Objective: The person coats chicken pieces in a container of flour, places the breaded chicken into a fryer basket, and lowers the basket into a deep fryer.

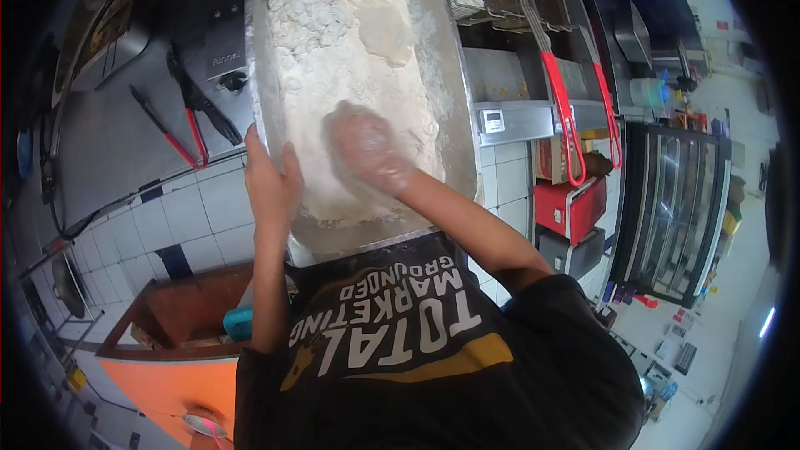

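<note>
A deep metal tray (261, 75) of white flour (337, 81) lies before me. My left hand (274, 181) grips its left rim, thumb inside and fingers along the outer side. My right hand (369, 147), in a clear plastic glove, is down at the flour in the tray's near half. Motion blurs it, and its fingertips are hidden, so I cannot tell whether it holds anything. Lumpy flour-coated pieces (307, 17) are heaped in the far left corner. Beside them, at the far right, the flour has a smooth, flat beige patch (386, 28).
Red-handled tongs (187, 150) lie on the steel counter (112, 144) at left. Right of the tray are a wire fryer basket (465, 3) with pale pieces, red basket handles (562, 112) jutting toward me, and a small digital timer (492, 120). A glass display cabinet (672, 206) stands farther right.
</note>
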A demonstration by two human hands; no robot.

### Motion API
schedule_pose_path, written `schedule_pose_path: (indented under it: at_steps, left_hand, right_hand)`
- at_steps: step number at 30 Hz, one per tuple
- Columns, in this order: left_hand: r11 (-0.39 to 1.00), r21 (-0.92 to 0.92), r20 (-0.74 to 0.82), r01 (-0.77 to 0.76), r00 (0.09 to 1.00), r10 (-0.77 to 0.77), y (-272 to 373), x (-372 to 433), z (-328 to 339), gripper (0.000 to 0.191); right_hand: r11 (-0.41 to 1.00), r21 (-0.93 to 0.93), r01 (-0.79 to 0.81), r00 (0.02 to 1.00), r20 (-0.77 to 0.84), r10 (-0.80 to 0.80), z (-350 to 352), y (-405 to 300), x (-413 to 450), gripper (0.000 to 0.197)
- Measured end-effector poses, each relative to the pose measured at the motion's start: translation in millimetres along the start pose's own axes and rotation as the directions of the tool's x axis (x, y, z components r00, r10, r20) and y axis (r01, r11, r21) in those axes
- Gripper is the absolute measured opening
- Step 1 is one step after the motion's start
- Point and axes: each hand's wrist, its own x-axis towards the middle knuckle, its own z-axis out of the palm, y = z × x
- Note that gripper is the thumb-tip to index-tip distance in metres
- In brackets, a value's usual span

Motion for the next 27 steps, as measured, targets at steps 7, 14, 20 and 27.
schedule_pose_path:
  at_steps: [7,14,20,27]
  left_hand:
    - [1.000,-0.005,0.011,0.026,1.000,-0.026,-1,0,-1,0.058]
    - [0.997,-0.014,0.043,0.071,0.997,-0.071,6,-4,-1,0.059]
    - [0.999,-0.029,0.021,0.040,0.999,-0.039,2,-1,0,0.060]
    - [0.989,-0.070,0.082,0.134,0.988,-0.128,17,5,-4,0.066]
  right_hand:
    - [0.908,0.418,-0.020,0.985,-0.148,0.090,-89,21,-2,0.015]
    - [0.873,0.446,-0.196,0.973,-0.019,0.228,-210,39,23,0.022]
    - [0.874,0.459,-0.157,0.955,-0.154,0.253,-309,100,79,0.016]
    - [0.954,0.275,-0.122,0.972,-0.161,0.171,-346,243,192,0.017]
